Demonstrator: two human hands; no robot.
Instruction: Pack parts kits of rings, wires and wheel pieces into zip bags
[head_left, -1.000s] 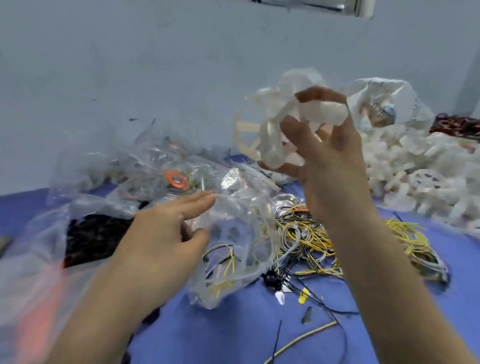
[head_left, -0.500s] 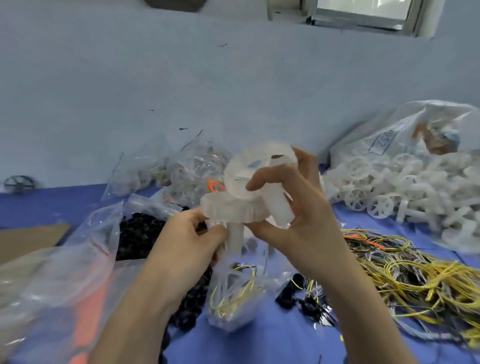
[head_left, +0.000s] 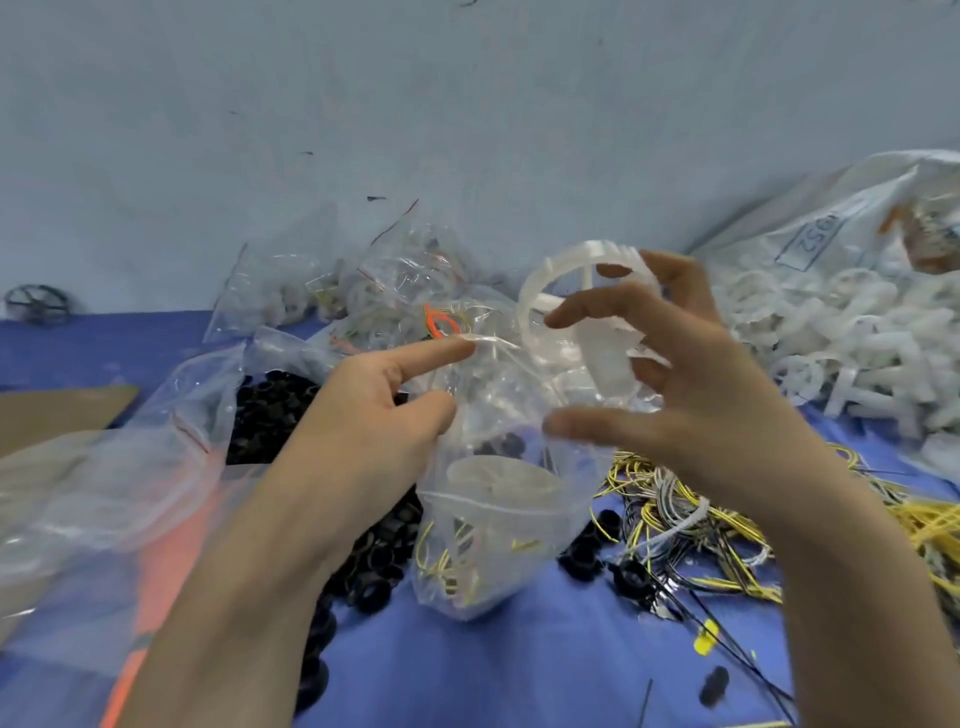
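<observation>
Nearest, a blue table cover (head_left: 467, 675) is showing between the two forearms, with loose black rings (head_left: 374, 571) lying on it beside the left forearm and a tangle of yellow and grey wires (head_left: 691, 519) lying below the right wrist. Just beyond, the left hand (head_left: 363, 415) is holding up a clear zip bag (head_left: 493, 525). It is pinching the film at the bag's mouth between the thumb and the outstretched forefinger. The bag is hanging down to the cover and is carrying a second wheel piece (head_left: 498, 478), lying flat, and a small wire bundle (head_left: 436, 561) at the bottom. The right hand (head_left: 727, 415) is hovering at the bag's mouth, fingers spread and curved. A white wheel piece (head_left: 605, 353) is standing tilted between them, its shaft pointing down into the opening. Thumb and forefinger are standing clear of it; whether the rear fingers are gripping it cannot be told through the blur. To the left, a large clear bag (head_left: 156, 467) is sagging open with more black rings inside, and cardboard (head_left: 57, 410) is lying past it. Further back, filled bags (head_left: 322, 291) are piling up, one showing an orange ring (head_left: 441, 322). At right, a heap of white wheels (head_left: 857, 343) is spilling from a printed sack (head_left: 831, 228). A black wheel (head_left: 36, 304) is sitting far left against the pale wall (head_left: 467, 104).
</observation>
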